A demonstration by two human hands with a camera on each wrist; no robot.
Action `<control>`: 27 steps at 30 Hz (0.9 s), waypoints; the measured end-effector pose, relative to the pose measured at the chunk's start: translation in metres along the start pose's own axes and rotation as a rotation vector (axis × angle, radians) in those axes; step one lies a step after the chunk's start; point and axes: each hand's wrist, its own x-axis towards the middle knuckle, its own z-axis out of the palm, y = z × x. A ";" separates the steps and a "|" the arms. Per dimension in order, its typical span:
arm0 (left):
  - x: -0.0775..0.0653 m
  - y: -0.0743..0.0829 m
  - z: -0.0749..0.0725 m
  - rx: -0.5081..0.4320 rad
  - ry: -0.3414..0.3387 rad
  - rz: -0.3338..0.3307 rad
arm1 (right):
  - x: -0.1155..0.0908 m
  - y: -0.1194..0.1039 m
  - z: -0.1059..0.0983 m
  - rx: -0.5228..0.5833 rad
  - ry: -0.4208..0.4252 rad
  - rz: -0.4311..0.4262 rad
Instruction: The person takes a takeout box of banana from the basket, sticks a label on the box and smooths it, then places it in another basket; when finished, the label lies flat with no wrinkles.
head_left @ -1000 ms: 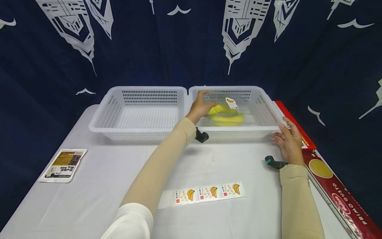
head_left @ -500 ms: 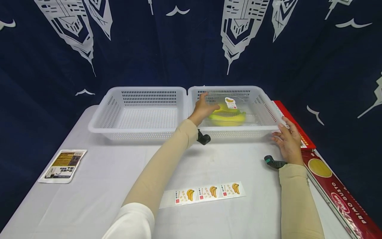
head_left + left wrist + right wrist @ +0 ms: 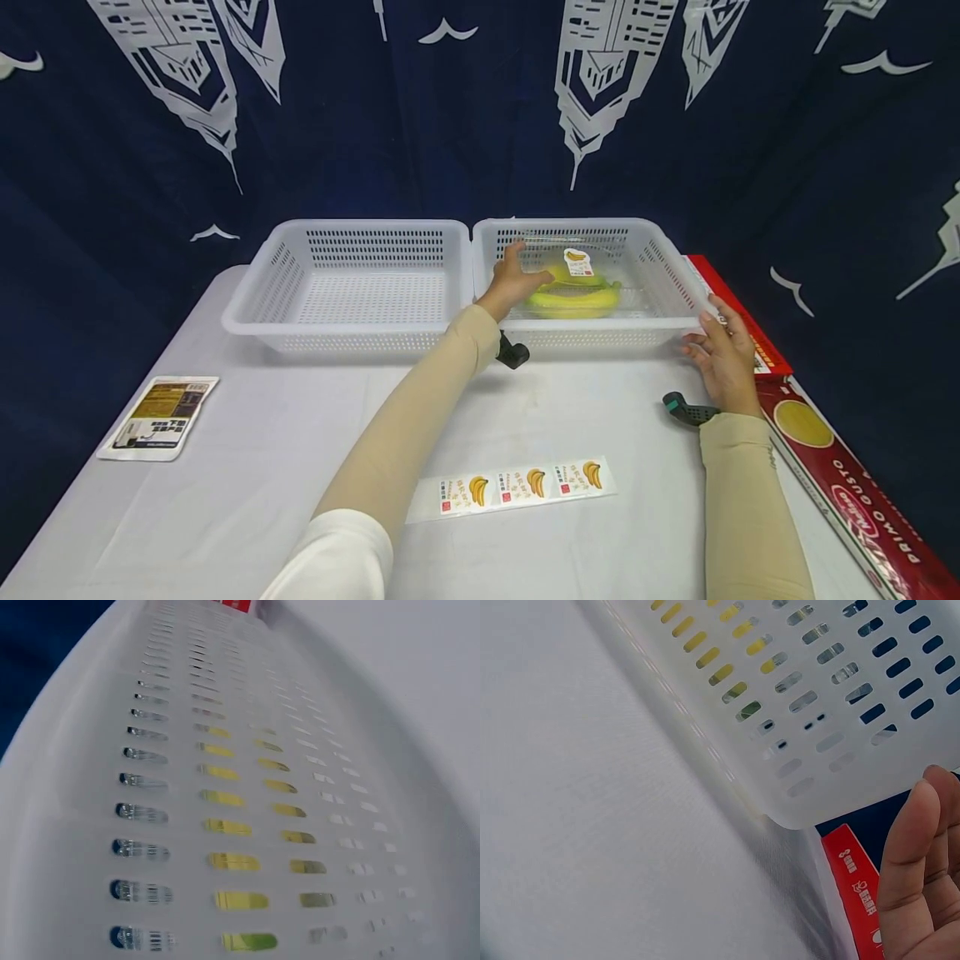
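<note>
My left hand reaches into the right white slotted basket, gripping the left end of a clear plastic box. Yellow bananas show through the lid, which bears a white banana sticker. The far side of the box sits just below the basket's back rim. At the basket's front right corner, my right hand holds the rim between thumb and fingers; in the right wrist view, its fingertips are right at that corner. The left wrist view shows slots with yellow behind them, and the left hand is out of sight.
A second white basket stands against the first on the left. In front lies a strip of banana stickers. A flat pouch is at the left. Red boxes run along the right edge; a dark patterned curtain hangs behind.
My left hand has lowered the clear box further into the right basket, and its lid lies flatter. The hand has moved slightly right and down; the right hand stays at the rim.
</note>
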 end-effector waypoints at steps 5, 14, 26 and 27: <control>-0.004 0.002 -0.005 0.013 -0.014 0.036 | 0.001 0.000 0.000 0.001 0.005 0.007; -0.029 0.011 -0.036 -0.069 -0.123 0.181 | 0.001 0.001 -0.001 -0.004 0.016 0.033; -0.114 -0.028 -0.108 -0.221 -0.181 0.354 | -0.004 -0.005 0.000 -0.162 0.095 0.061; -0.120 -0.034 -0.115 -0.210 -0.171 0.350 | -0.004 -0.007 0.000 -0.197 0.096 0.064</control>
